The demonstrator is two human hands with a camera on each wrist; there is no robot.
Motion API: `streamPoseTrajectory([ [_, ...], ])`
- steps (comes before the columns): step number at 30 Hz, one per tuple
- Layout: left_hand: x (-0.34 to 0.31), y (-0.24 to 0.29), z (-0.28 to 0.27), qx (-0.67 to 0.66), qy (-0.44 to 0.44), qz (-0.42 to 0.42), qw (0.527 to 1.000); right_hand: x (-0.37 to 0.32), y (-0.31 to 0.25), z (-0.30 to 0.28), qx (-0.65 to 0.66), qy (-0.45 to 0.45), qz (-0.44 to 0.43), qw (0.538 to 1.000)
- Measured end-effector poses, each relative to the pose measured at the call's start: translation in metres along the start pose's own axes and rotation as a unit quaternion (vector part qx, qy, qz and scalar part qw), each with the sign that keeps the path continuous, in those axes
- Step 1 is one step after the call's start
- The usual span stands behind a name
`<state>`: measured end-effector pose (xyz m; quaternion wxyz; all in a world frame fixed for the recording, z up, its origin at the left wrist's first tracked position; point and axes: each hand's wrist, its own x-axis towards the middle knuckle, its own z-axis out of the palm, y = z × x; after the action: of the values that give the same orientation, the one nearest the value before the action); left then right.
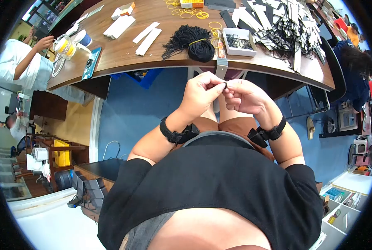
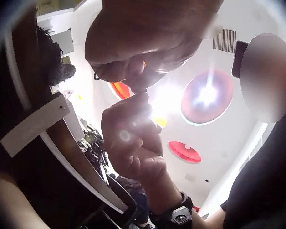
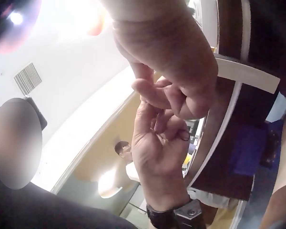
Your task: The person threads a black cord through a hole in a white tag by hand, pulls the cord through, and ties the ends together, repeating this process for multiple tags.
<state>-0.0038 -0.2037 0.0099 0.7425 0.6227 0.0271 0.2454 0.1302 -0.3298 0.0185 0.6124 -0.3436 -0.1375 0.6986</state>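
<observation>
grip's closed down to a tiny pinch on both sides: left hand (image 1: 199, 96) and right hand (image 1: 247, 96) have thumb and finger tips meeting on a bit of black cord (image 1: 225, 85), pretty much nothing open between them. it's up off the table (image 1: 97, 32), just in front of the near edge, above my lap. a little black loop (image 2: 97, 75) pokes out by the curled fingers of the left hand, looks like the same cord to me, can't swear to it. the tips hide whether there's a knot in there.

i'd call this step the fiddly fingertip work on one cord. bundle (image 1: 201, 50) of black cord and small box (image 1: 241, 53) are on the table past my hands. next move imo wants the left pinch kept firm while the right tips do small, slow adjustments, cos something that thin could slip.
</observation>
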Motion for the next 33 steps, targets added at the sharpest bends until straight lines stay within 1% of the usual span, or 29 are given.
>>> streamPoseTrajectory([
  [1, 0.000, -0.003, -0.002, -0.035, -0.006, -0.025, 0.999, 0.001, 0.002, -0.002, -0.005, 0.004, -0.005, 1.000],
  [2, -0.001, -0.007, -0.003, -0.045, 0.007, -0.031, 0.998, 0.001, 0.005, -0.002, -0.009, 0.009, -0.010, 1.000],
  [3, -0.001, -0.010, -0.005, -0.055, 0.019, -0.038, 0.998, 0.002, 0.011, 0.002, -0.068, 0.072, -0.076, 0.992],
  [4, -0.002, -0.011, -0.005, -0.066, 0.031, -0.046, 0.996, 0.003, 0.014, 0.005, -0.165, 0.125, -0.170, 0.963],
  [5, -0.003, -0.010, -0.004, -0.064, 0.042, -0.066, 0.995, 0.003, 0.019, 0.006, -0.258, 0.176, -0.258, 0.914],
  [6, -0.004, -0.007, -0.004, -0.061, 0.054, -0.085, 0.993, 0.002, 0.023, 0.009, -0.347, 0.221, -0.339, 0.846],
  [7, -0.004, -0.005, -0.004, -0.058, 0.067, -0.104, 0.991, -0.003, 0.021, 0.016, -0.395, 0.249, -0.342, 0.815],
  [10, -0.002, -0.017, -0.002, -0.039, 0.058, -0.027, 0.997, -0.004, 0.022, 0.027, -0.513, 0.217, -0.399, 0.728],
  [11, -0.001, -0.020, -0.002, -0.032, 0.042, -0.011, 0.999, -0.001, 0.023, 0.022, -0.471, 0.225, -0.377, 0.765],
  [14, -0.002, -0.007, -0.002, -0.079, 0.035, -0.128, 0.988, 0.000, 0.016, 0.017, -0.338, 0.187, -0.298, 0.873],
  [15, -0.001, -0.008, -0.005, -0.158, 0.016, -0.166, 0.973, 0.002, 0.017, 0.016, -0.292, 0.164, -0.298, 0.894],
  [17, 0.004, -0.014, -0.011, -0.312, -0.023, -0.236, 0.920, 0.005, 0.022, 0.016, -0.320, 0.196, -0.333, 0.865],
  [18, 0.005, -0.013, -0.011, -0.319, -0.017, -0.245, 0.916, 0.007, 0.025, 0.018, -0.334, 0.211, -0.351, 0.849],
  [19, 0.006, -0.012, -0.010, -0.325, -0.011, -0.254, 0.911, 0.008, 0.030, 0.020, -0.320, 0.213, -0.393, 0.836],
  [20, 0.005, -0.011, -0.009, -0.332, -0.004, -0.264, 0.906, 0.008, 0.032, 0.019, -0.346, 0.217, -0.415, 0.813],
  [22, 0.005, -0.005, -0.007, -0.326, 0.001, -0.252, 0.911, 0.008, 0.034, 0.017, -0.395, 0.223, -0.458, 0.764],
  [26, 0.008, -0.004, -0.004, -0.326, 0.017, -0.236, 0.915, 0.006, 0.031, 0.017, -0.459, 0.251, -0.486, 0.699],
  [29, 0.007, -0.005, -0.002, -0.276, 0.040, -0.205, 0.938, 0.004, 0.032, 0.017, -0.360, 0.237, -0.452, 0.781],
  [32, 0.007, -0.003, 0.001, -0.205, 0.046, -0.170, 0.963, 0.006, 0.030, 0.012, -0.382, 0.256, -0.441, 0.771],
  [33, 0.007, -0.003, 0.002, -0.197, 0.048, -0.165, 0.965, 0.006, 0.028, 0.012, -0.444, 0.265, -0.475, 0.712],
])
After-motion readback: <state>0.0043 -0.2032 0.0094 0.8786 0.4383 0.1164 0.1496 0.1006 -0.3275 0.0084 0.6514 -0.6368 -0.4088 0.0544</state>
